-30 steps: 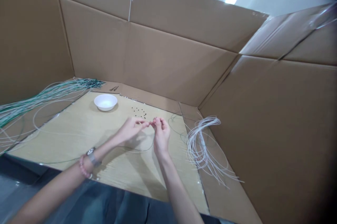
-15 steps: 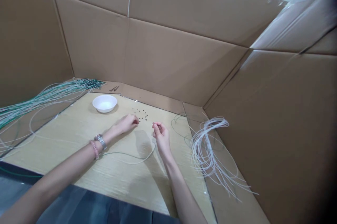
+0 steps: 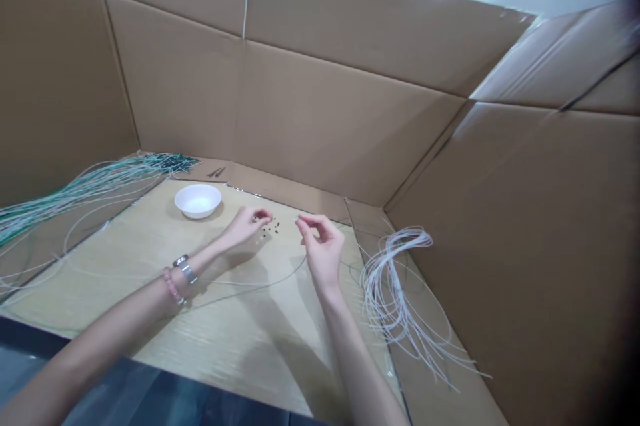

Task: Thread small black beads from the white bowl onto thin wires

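My right hand is closed in a pinch above the yellowish board, with the ends of two thin wires, one green and one white, between thumb and fingers. The wires trail down and left across the board, passing near my left wrist. My left hand is also pinched, just left of and over several tiny dark pieces scattered on the board. What lies between its fingertips is too small to make out. A white bowl stands behind my left hand.
A bundle of green and white wires lies along the left edge. A coil of white wires is on the cardboard at the right. Small tweezer-like tools lie at the back. Cardboard walls enclose the board.
My right hand has risen and shifted slightly right, drawing the wires with it. My left hand has moved up and right, over the tiny dark pieces.
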### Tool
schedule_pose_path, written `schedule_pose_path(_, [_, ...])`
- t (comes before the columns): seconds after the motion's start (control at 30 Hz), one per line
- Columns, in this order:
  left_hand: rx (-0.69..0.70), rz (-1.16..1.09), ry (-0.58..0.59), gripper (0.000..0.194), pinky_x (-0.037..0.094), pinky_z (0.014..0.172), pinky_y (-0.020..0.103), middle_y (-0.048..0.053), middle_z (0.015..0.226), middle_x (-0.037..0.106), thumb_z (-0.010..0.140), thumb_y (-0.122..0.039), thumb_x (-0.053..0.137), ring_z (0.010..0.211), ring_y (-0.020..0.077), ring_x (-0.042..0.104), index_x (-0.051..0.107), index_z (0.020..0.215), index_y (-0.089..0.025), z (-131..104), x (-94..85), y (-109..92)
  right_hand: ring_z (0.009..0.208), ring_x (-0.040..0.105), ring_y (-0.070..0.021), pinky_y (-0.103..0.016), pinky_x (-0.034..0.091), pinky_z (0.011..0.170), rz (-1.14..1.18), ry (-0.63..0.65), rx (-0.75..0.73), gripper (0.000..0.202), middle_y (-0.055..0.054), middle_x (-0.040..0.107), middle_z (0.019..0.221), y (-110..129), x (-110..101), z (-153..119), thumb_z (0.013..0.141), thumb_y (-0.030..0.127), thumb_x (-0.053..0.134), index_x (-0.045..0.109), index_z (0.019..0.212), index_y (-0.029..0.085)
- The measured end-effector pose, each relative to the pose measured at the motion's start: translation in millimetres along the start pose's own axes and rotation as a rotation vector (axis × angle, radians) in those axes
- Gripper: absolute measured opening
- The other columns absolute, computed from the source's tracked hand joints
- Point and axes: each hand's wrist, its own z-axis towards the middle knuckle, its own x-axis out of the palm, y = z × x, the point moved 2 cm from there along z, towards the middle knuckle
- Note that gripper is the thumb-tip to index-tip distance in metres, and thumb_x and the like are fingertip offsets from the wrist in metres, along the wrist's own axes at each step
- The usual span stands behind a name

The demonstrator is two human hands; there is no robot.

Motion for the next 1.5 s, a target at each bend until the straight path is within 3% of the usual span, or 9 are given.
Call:
schedule_pose_path(0.1, [0.107,-0.224,-0.116,0.024,0.053,0.073,0.027,0.004,0.084,0.065,0.085,-0.037,0.058,0.077,0.0131,0.062,0.06,0.089,-0.014,6,-15.1,-63,0.075,0.063,-0.0128,-0.022,0.05,0.057,0.004,-0.032,-0.148,0.006,0.0,0.066,0.079,55,4,9,0.076,0.023,0.069,0.067,0.081,0.02])
schedule_pose_path(0.2, [0.232,-0.407,-0.192,0.023,0.053,0.076,0.022,0.003,0.089,0.067,0.083,-0.039,0.06,0.083,0.0105,0.064,0.062,0.093,-0.018,-6,-25.4,-123,0.084,0.066,-0.0124,-0.023,0.055,0.066,0.023,-0.08,-0.331,0.014,0.002,0.066,0.083,102,9,5,0.078,0.017,0.067,0.065,0.09,0.024])
schedule_pose_path(0.27, [0.343,-0.654,-0.234,0.012,0.053,0.072,0.016,0.0,0.08,0.067,0.079,-0.03,0.069,0.077,0.0082,0.064,0.066,0.084,-0.019,-19,-28.4,-151,0.09,0.067,-0.0135,-0.023,0.057,0.068,0.041,-0.137,-0.455,0.019,0.002,0.066,0.085,123,12,-4,0.08,0.012,0.065,0.062,0.094,0.025])
schedule_pose_path(0.33, [0.408,-0.777,-0.229,0.003,0.052,0.069,0.012,-0.003,0.075,0.067,0.078,-0.024,0.07,0.073,0.0052,0.064,0.069,0.079,-0.021,-32,-28.4,-166,0.091,0.069,-0.0139,-0.023,0.059,0.069,0.037,-0.19,-0.524,0.023,0.002,0.067,0.087,133,14,-14,0.08,0.009,0.063,0.06,0.096,0.025])
schedule_pose_path(0.53, [0.453,-0.83,-0.119,0.004,0.055,0.067,0.013,-0.005,0.077,0.071,0.079,-0.022,0.07,0.07,0.0059,0.066,0.07,0.081,-0.025,-43,-27.9,-170,0.079,0.071,-0.0138,-0.022,0.062,0.065,0.081,-0.164,-0.619,0.035,-0.001,0.069,0.093,137,22,-29,0.077,0.003,0.064,0.057,0.104,0.023])
schedule_pose_path(0.73, [0.439,-0.831,-0.11,0.008,0.054,0.064,0.012,-0.005,0.075,0.071,0.077,-0.019,0.072,0.07,0.0066,0.067,0.07,0.082,-0.026,-42,-29.6,-171,0.073,0.07,-0.0143,-0.024,0.064,0.062,0.041,-0.334,-0.71,0.039,-0.001,0.069,0.085,141,26,-29,0.074,0.0,0.065,0.059,0.105,0.024])
schedule_pose_path(0.97, [0.472,-0.846,-0.079,0.006,0.056,0.065,0.018,-0.002,0.076,0.07,0.08,-0.022,0.069,0.068,0.0085,0.066,0.073,0.08,-0.025,-39,-26.0,-170,0.068,0.069,-0.0139,-0.025,0.063,0.063,0.034,-0.384,-0.715,0.038,0.0,0.062,0.078,141,28,-30,0.076,-0.001,0.063,0.059,0.105,0.023])
schedule_pose_path(1.27, [0.398,-1.128,0.051,0.008,0.051,0.068,0.003,-0.006,0.08,0.07,0.082,-0.019,0.067,0.071,-0.0001,0.064,0.073,0.083,-0.024,-37,-12.9,-174,0.072,0.07,-0.014,-0.025,0.063,0.064,0.015,-0.364,-0.705,0.04,-0.001,0.062,0.087,139,25,-29,0.076,-0.001,0.063,0.057,0.108,0.023])
schedule_pose_path(1.5, [0.329,-1.191,0.023,0.003,0.054,0.064,0.007,-0.006,0.069,0.066,0.075,-0.025,0.074,0.062,0.0014,0.062,0.072,0.074,-0.024,-36,-11.6,-173,0.067,0.068,-0.0126,-0.026,0.064,0.067,0.022,-0.376,-0.743,0.039,-0.001,0.062,0.084,140,25,-29,0.074,0.0,0.066,0.059,0.106,0.022])
